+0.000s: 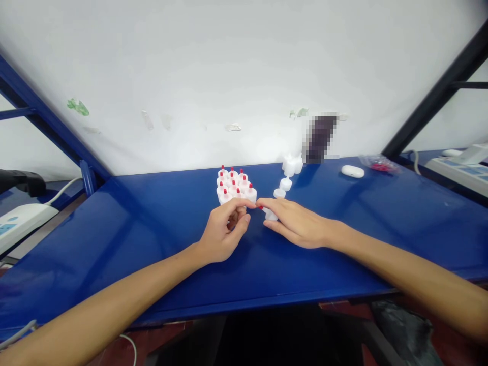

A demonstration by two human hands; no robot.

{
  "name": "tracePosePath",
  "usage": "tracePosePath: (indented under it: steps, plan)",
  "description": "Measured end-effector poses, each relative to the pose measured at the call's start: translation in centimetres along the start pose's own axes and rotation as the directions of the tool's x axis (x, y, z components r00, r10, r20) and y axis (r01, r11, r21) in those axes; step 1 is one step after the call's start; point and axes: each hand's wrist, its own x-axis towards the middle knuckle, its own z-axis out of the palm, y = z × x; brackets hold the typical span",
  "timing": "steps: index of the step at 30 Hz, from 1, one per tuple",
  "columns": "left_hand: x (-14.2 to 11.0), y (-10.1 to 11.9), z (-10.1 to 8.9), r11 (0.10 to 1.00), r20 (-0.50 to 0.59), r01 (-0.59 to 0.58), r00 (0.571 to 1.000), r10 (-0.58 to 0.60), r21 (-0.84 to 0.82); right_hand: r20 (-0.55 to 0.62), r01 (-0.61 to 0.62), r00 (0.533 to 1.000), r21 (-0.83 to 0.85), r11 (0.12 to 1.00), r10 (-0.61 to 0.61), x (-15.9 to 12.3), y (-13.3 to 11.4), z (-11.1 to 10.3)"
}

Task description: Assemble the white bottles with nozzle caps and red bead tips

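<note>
From where I watch, the right hand (299,221) holds a white cap (271,215) between thumb and fingers, low over the blue counter (171,229), tilted so that its red tip (261,207) faces left. The left hand (226,229) is loosely curled, forefinger stretched towards that tip and thumb apart from it; I cannot tell whether its folded fingers hold anything. Just beyond it stands a close group of red-tipped caps (234,186), while white caps without visible red (285,184) trail away behind the right hand. I judge the step in hand to be work on this single tip. To me, the next move calls for a steady right grip and a light, well-aimed left fingertip.
</note>
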Motion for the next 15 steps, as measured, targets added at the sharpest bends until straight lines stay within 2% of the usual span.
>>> tracePosePath:
  steps: [8,12,15]
  plan:
    - [-0.03,-0.04,0.07,0.999,0.000,0.042,0.999,-0.042,-0.026,0.045,-0.076,0.996,0.109,0.991,0.072,0.12,-0.11,-0.52]
    - [0.06,-0.10,-0.06,0.998,0.006,0.046,0.999,-0.046,-0.037,0.028,-0.046,0.999,0.172,0.984,0.042,0.14,0.01,-0.64]
    - [0.25,-0.17,-0.30,0.995,0.003,0.069,0.998,-0.069,-0.068,0.005,-0.021,1.000,0.142,0.990,0.020,0.10,-0.07,-0.58]
